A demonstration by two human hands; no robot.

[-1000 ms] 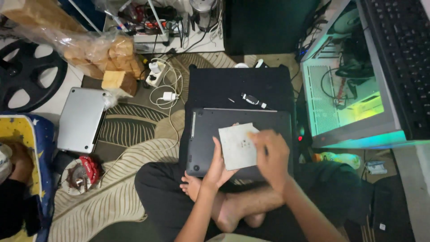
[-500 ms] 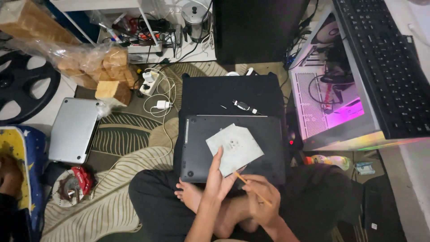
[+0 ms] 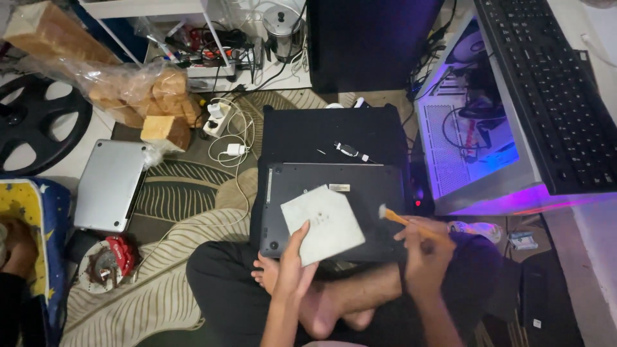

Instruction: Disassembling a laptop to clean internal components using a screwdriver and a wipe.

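The left hand pinches the lower corner of a pale grey square sheet, thumb on top and the other fingers under it. The sheet looks thin and flat, perhaps a pad or a card, with faint small marks near its middle. It sits turned like a diamond, one corner pointing up and away from the fingertips toward the far edge of the laptop.

The right hand is closed around the handle of a small brush. The brush has an orange-yellow handle and a pale bristle tip. Its long axis runs from the fist up and to the left, and the tip points toward the sheet, stopping just short of the sheet's right corner.

Both sheet and brush tip lie over a dark laptop that rests upside down on the person's crossed legs, its base plate facing up with a small label near the far edge. Its long axis runs left to right beneath both hands.

Beyond the fingertips, a black case lies flat against the laptop's far edge, with a small dark adapter on top. To the right of the brush hand a lit computer tower stands close, leaving little room on that side. To the left of the sheet hand the patterned rug lies open as far as a silver laptop.
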